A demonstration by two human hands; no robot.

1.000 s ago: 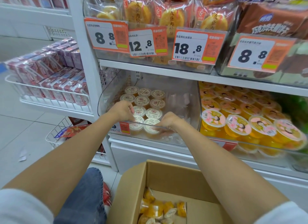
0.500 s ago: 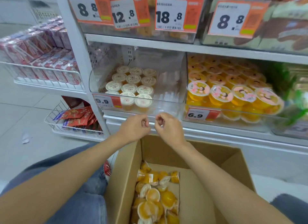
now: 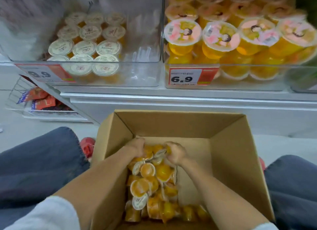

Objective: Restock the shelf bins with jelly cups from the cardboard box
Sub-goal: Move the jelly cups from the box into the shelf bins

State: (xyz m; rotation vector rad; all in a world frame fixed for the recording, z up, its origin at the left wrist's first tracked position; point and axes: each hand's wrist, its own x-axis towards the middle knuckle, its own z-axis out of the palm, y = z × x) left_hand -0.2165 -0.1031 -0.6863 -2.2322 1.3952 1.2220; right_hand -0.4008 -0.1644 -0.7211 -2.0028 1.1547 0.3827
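Both hands have dropped from above the rim into the one cardboard box [image 3: 231, 161]. The left hand [image 3: 137, 146] and right hand [image 3: 175, 152] each curl their fingers around loose jelly cups [image 3: 147, 169] heaped there. Above are two clear bins: the left bin [image 3: 137, 75] holds white-lidded cups [image 3: 85, 47] three across, and the right bin [image 3: 240, 85] fronts four pink-lidded cups [image 3: 221, 36].

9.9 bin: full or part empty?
Part empty: white-lidded cups fill the left of the clear bin; right side holds none.
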